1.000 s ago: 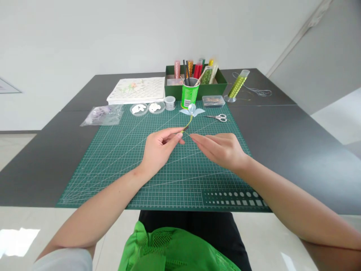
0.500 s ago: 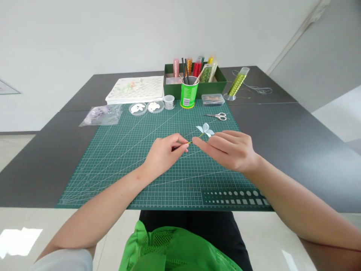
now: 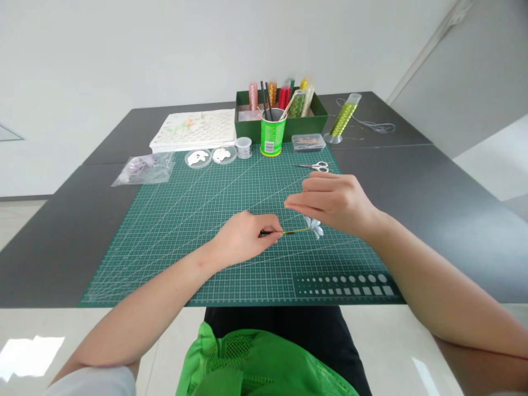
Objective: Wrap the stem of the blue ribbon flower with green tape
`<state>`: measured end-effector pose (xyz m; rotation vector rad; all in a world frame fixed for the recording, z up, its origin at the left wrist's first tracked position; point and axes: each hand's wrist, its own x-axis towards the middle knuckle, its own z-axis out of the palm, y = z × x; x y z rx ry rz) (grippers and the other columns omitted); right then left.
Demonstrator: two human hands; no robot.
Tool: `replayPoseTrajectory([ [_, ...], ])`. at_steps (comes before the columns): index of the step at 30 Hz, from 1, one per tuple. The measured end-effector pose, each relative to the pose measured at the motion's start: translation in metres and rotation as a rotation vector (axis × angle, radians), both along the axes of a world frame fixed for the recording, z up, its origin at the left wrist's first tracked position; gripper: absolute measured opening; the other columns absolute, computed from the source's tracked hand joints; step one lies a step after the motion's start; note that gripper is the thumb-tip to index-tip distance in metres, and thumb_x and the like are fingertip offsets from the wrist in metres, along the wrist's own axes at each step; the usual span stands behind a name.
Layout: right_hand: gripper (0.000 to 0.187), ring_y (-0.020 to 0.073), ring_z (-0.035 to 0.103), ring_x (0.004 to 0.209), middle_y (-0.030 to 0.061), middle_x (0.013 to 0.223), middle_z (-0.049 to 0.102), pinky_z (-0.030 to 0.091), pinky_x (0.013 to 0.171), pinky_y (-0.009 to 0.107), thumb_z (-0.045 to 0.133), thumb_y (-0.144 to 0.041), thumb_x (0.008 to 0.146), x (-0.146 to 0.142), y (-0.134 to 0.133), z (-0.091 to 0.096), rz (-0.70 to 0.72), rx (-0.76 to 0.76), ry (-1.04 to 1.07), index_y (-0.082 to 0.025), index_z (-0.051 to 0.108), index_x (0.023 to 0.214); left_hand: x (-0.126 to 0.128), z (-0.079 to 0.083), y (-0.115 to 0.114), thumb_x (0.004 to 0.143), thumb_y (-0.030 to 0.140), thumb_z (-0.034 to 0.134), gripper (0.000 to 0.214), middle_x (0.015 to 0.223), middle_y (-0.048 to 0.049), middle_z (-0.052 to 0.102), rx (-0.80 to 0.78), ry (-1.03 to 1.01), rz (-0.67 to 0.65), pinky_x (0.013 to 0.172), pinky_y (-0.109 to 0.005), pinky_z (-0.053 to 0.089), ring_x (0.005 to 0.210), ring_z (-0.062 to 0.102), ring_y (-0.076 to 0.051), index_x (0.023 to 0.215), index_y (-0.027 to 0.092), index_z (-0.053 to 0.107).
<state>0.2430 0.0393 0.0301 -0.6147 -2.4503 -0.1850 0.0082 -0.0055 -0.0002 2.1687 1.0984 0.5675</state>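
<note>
My left hand (image 3: 251,236) pinches the thin green stem of a small artificial flower (image 3: 315,227) with pale bluish-white petals. The stem points right, low over the green cutting mat (image 3: 173,242), with a darker section just beyond my fingertips. Above and to the right of the stem, my right hand (image 3: 330,198) is closed, thumb and forefinger pressed together. Whatever lies in that pinch, if anything, is too fine to make out. Its lower edge partly covers the petals.
Small scissors (image 3: 315,166) lie beyond my right hand. Farther back stand a green can (image 3: 272,137) of sticks, a dark green box (image 3: 305,126) of coloured spools, and a green-yellow spool (image 3: 344,118). Left are two dishes of white pieces (image 3: 198,158) and a plastic bag (image 3: 146,168).
My left hand has come down nearer with the stem, and the flower has swung lower, toward the right. My right fingers have moved off the stem and now sit above it.
</note>
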Motion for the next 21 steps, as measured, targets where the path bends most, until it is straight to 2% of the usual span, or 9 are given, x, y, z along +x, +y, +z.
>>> replayPoseTrajectory([
  [4,0.028,0.0119,0.051,0.061,-0.0007,0.062,0.06,0.038,0.06,0.028,0.064,-0.034,0.102,0.002,0.008,-0.004,0.005,-0.26,0.11,-0.023,0.08,0.082,0.001,0.003,-0.002,0.093,0.018,0.069,0.01,0.079,0.0059,0.081,-0.059,-0.066,-0.057,0.063,-0.025,0.049,0.067,0.074,-0.014,0.085,0.023,0.072],
  [7,0.023,0.0103,0.052,0.059,0.0001,0.066,0.067,0.037,0.056,0.026,0.073,-0.039,0.095,0.006,0.018,-0.008,0.011,-0.591,0.208,-0.021,0.083,0.084,0.001,0.006,-0.004,0.095,0.02,0.069,0.009,0.079,0.0056,0.081,-0.066,-0.126,-0.081,0.062,-0.024,0.049,0.067,0.074,-0.013,0.087,0.023,0.073],
  [9,0.024,0.0095,0.049,0.056,0.0009,0.066,0.069,0.034,0.052,0.026,0.079,-0.043,0.088,0.007,0.026,-0.013,0.001,-0.801,0.263,-0.019,0.084,0.084,0.001,0.008,-0.005,0.094,0.021,0.071,0.007,0.078,0.0057,0.081,-0.052,-0.171,-0.071,0.062,-0.024,0.049,0.065,0.073,-0.012,0.087,0.024,0.073],
  [12,0.034,0.0083,0.042,0.051,-0.0001,0.059,0.064,0.029,0.048,0.026,0.083,-0.051,0.08,0.006,0.035,-0.023,-0.022,-1.007,0.335,-0.017,0.083,0.081,0.0,0.011,-0.005,0.093,0.022,0.072,0.005,0.077,0.0047,0.08,0.003,-0.23,-0.005,0.062,-0.023,0.05,0.064,0.071,-0.012,0.088,0.023,0.073],
  [15,0.037,0.0081,0.041,0.052,-0.0015,0.056,0.06,0.03,0.049,0.025,0.082,-0.053,0.079,0.001,0.037,-0.03,-0.014,-1.078,0.373,-0.016,0.081,0.075,-0.002,0.012,-0.003,0.093,0.024,0.07,0.005,0.081,0.0016,0.081,0.069,-0.31,0.11,0.062,-0.024,0.052,0.066,0.072,-0.013,0.09,0.022,0.073],
  [18,0.036,0.0078,0.039,0.053,-0.0025,0.056,0.058,0.029,0.049,0.024,0.082,-0.052,0.079,-0.004,0.033,-0.032,-0.019,-1.035,0.377,-0.017,0.08,0.074,-0.005,0.012,0.001,0.095,0.028,0.069,0.009,0.082,-0.0006,0.082,0.125,-0.393,0.252,0.063,-0.025,0.053,0.068,0.073,-0.015,0.094,0.021,0.073],
  [21,0.034,0.0073,0.033,0.05,-0.0037,0.054,0.054,0.025,0.046,0.024,0.08,-0.051,0.082,-0.007,0.025,-0.029,-0.023,-1.008,0.356,-0.017,0.083,0.081,-0.008,0.012,0.006,0.096,0.033,0.069,0.016,0.078,-0.0005,0.081,0.149,-0.419,0.371,0.058,-0.025,0.05,0.059,0.067,-0.013,0.104,0.021,0.076],
])
